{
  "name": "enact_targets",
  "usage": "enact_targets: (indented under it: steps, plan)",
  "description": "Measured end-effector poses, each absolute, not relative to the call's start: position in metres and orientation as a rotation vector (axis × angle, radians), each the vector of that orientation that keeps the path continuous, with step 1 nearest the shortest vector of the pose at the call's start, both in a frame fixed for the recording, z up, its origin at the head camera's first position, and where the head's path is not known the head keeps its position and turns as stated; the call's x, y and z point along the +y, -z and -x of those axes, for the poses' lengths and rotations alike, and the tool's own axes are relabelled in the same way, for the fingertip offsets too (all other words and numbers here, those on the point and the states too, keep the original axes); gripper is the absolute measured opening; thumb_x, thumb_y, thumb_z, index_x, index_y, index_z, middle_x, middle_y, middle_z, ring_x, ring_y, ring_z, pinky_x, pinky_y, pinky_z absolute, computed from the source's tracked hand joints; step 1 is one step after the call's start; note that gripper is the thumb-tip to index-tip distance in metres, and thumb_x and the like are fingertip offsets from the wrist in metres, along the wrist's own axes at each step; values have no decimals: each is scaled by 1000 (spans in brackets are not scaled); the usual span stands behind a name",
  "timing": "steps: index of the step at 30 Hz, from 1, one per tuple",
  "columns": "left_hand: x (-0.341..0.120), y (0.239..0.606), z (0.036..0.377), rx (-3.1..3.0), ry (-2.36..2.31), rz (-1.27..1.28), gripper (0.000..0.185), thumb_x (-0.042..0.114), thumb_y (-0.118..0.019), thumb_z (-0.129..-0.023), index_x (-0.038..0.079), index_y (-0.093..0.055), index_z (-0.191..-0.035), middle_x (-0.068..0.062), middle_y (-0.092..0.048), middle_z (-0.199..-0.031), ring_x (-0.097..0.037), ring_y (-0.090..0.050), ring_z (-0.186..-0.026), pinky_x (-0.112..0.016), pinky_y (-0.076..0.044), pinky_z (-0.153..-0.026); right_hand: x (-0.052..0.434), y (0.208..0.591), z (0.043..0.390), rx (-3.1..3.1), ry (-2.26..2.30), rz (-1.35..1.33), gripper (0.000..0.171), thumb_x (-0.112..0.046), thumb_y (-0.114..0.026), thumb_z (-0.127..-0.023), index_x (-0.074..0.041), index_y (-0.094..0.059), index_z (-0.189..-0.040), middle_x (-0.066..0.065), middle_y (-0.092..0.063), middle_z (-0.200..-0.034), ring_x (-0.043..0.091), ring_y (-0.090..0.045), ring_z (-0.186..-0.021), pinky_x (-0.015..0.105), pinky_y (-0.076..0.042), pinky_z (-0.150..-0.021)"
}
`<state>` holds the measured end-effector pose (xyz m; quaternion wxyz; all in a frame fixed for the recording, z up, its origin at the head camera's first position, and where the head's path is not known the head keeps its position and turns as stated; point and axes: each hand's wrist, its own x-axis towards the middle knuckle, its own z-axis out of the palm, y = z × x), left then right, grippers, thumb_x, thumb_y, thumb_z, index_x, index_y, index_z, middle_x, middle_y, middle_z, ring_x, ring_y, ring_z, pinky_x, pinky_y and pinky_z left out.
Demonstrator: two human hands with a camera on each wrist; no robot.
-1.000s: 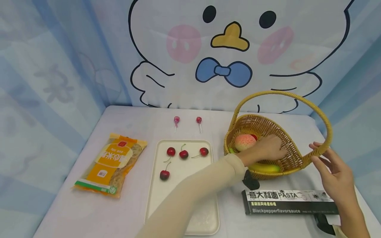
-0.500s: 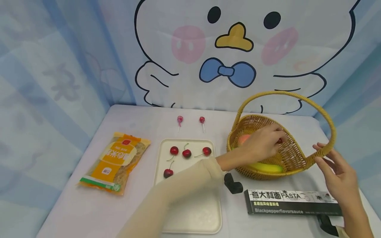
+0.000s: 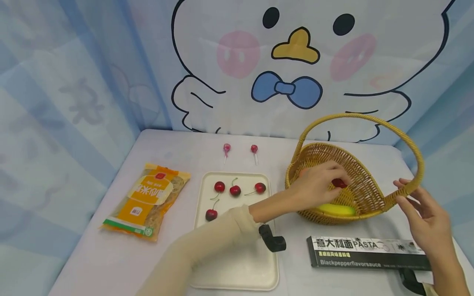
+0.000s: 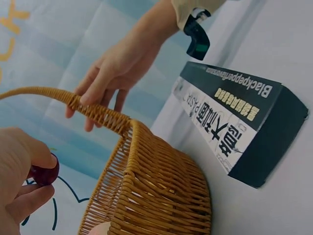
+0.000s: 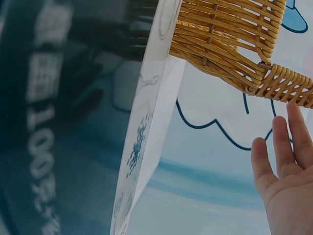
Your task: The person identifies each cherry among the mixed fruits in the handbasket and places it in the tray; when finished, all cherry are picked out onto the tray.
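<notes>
From overhead, the left hand [image 3: 318,185] pinches a cherry [image 3: 338,183] inside the basket [image 3: 364,193]; the right hand [image 3: 426,218], fingers straight, steadies its handle. Left wrist view: cherry [image 4: 45,174] gripped between thumb and fingers. Right wrist view: loose fingers [image 5: 283,147] under the wicker. Lifting out looks underway; next, clear the rim.

- Left arm [image 3: 207,250] in a long cream sleeve, snug at the wrist.
- Black camera mount [image 3: 272,240] strapped under the left wrist.
- Right wrist carries a matching black mount [image 3: 409,281]; cream cuff edge shows.
</notes>
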<state>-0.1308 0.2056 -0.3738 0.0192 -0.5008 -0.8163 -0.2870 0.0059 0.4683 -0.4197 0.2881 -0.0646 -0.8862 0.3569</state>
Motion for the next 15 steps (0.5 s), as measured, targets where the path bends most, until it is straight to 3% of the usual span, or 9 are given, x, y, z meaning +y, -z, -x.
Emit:
enact_targets:
  steps: [5, 15]
  plan:
    - [191, 378, 129, -2482, 898, 1586, 23, 19, -68, -104, 22, -76, -125, 8, -67, -135, 0, -64, -112, -1, -42, -87, 468, 422, -6, -2362, -947, 171, 50, -3, -60, -107, -13, -55, -155, -36, -57, -138, -18, -47, -130, -4, -36, -102]
    - [153, 391, 129, -2363, 1073, 1549, 17, 12, -72, -101, 17, -76, -116, 2, -69, -131, -9, -67, -115, -2, -46, -91, 470, 421, -5, -2371, -945, 184, 49, -4, -60, -107, -14, -55, -156, -34, -56, -141, -19, -47, -128, -5, -36, -102]
